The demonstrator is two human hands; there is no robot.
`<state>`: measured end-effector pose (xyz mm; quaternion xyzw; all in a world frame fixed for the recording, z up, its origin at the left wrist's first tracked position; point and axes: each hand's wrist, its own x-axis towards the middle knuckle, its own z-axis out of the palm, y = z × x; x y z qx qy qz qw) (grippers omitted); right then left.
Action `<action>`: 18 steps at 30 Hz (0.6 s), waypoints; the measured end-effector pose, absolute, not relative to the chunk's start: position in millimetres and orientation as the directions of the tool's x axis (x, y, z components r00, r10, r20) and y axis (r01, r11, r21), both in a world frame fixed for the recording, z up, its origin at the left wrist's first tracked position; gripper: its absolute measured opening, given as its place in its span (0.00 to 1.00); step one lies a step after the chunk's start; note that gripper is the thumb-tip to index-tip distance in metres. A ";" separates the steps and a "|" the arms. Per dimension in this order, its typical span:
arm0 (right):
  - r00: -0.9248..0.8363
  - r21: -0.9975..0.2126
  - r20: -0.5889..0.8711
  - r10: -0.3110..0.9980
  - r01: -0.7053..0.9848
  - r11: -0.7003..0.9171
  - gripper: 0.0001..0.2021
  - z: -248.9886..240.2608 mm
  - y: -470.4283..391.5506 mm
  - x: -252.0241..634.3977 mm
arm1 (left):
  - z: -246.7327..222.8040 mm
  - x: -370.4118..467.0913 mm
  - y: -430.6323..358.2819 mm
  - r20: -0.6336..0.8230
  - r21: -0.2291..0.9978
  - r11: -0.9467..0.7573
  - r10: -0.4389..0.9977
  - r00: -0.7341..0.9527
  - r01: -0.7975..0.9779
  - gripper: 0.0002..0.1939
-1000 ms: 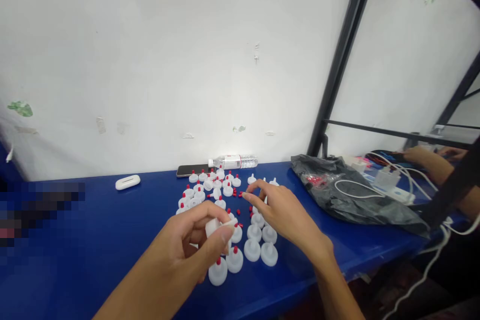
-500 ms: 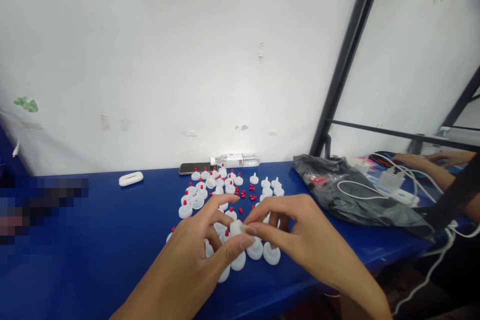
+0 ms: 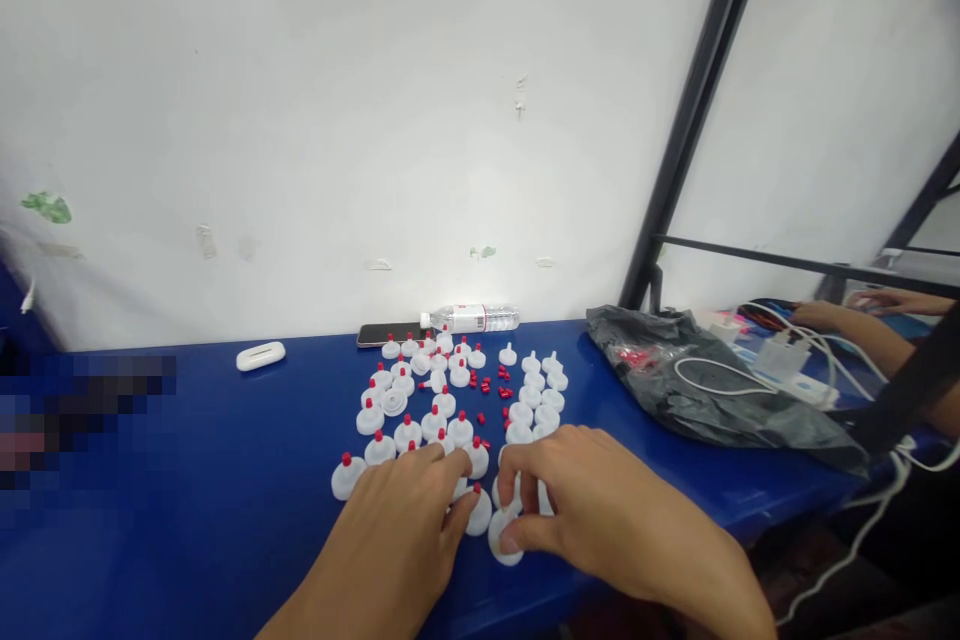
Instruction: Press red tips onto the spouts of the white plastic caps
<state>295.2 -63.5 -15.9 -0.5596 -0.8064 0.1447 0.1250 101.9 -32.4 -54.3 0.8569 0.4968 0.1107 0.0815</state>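
Note:
Rows of round white plastic nozzle caps stand on the blue table, many with small red tips, such as the white cap (image 3: 346, 479) at the left. My left hand (image 3: 405, 520) is low among the red-tipped caps, fingers curled down around a white cap (image 3: 459, 488) mostly hidden by them. Its thumb lies beside another red-tipped cap (image 3: 478, 516). My right hand (image 3: 585, 495) pinches a white cap (image 3: 504, 542) at the near end of the right-hand group, where no red tips show on the caps. Loose red tips (image 3: 486, 386) lie between the two groups.
Behind the caps lie a clear bottle (image 3: 480, 319) and a dark phone (image 3: 386, 335). A white oval object (image 3: 260, 356) is at the left. A grey plastic bag (image 3: 720, 410), cables and a charger (image 3: 780, 355) lie right, beside a black frame post (image 3: 690, 120). Another person's hand (image 3: 825, 316) shows far right.
My hands were together on one white cap. They have parted: the left lowered among the red-tipped caps, the right down to a cap in the near right group.

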 end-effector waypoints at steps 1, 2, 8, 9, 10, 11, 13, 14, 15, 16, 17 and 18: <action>-0.327 -0.377 0.066 0.943 0.866 0.327 0.08 -13.7 -64.1 297.4 | -52.9 102.4 -32.8 0.103 0.244 -0.499 0.866 0.489 0.832 0.13; -0.309 -0.381 0.095 0.946 0.867 0.321 0.09 -11.4 -64.7 299.8 | -51.8 102.7 -33.1 0.101 0.243 -0.505 0.862 0.497 0.828 0.13; -0.264 -0.396 0.163 0.951 0.865 0.308 0.07 -7.6 -61.8 302.8 | -54.6 104.3 -31.1 0.130 0.240 -0.551 0.834 0.536 0.800 0.11; -0.289 -0.392 0.155 0.945 0.860 0.327 0.07 -9.1 -60.2 301.2 | -55.3 104.6 -30.5 0.128 0.231 -0.561 0.828 0.547 0.795 0.12; -0.317 -0.388 0.146 0.937 0.853 0.349 0.07 -10.8 -58.6 299.2 | -55.5 104.7 -30.0 0.127 0.223 -0.570 0.821 0.556 0.791 0.12; -0.343 -0.387 0.141 0.929 0.844 0.371 0.06 -12.4 -57.2 297.2 | -55.1 104.5 -29.6 0.135 0.220 -0.579 0.815 0.563 0.785 0.13; -0.372 -0.392 0.150 0.916 0.828 0.401 0.03 -14.7 -55.4 293.3 | -52.6 102.9 -29.3 0.179 0.247 -0.596 0.803 0.568 0.764 0.13; -0.373 -0.399 0.167 0.913 0.821 0.408 0.03 -14.9 -55.1 291.6 | -50.7 101.6 -29.3 0.210 0.276 -0.605 0.796 0.567 0.747 0.13; -0.366 -0.409 0.190 0.911 0.814 0.412 0.02 -14.6 -55.1 290.1 | -48.4 100.0 -29.5 0.245 0.311 -0.613 0.790 0.562 0.726 0.13; -0.355 -0.421 0.217 0.909 0.806 0.416 0.03 -13.7 -55.5 288.7 | -46.1 98.3 -29.7 0.283 0.349 -0.621 0.784 0.553 0.702 0.13; -0.344 -0.435 0.243 0.907 0.797 0.419 0.03 -12.4 -56.0 287.5 | -43.9 96.6 -29.9 0.319 0.388 -0.627 0.779 0.539 0.676 0.12; -0.331 -0.451 0.272 0.904 0.786 0.424 0.04 -10.9 -56.6 286.3 | -41.8 95.0 -30.3 0.354 0.430 -0.630 0.777 0.521 0.647 0.12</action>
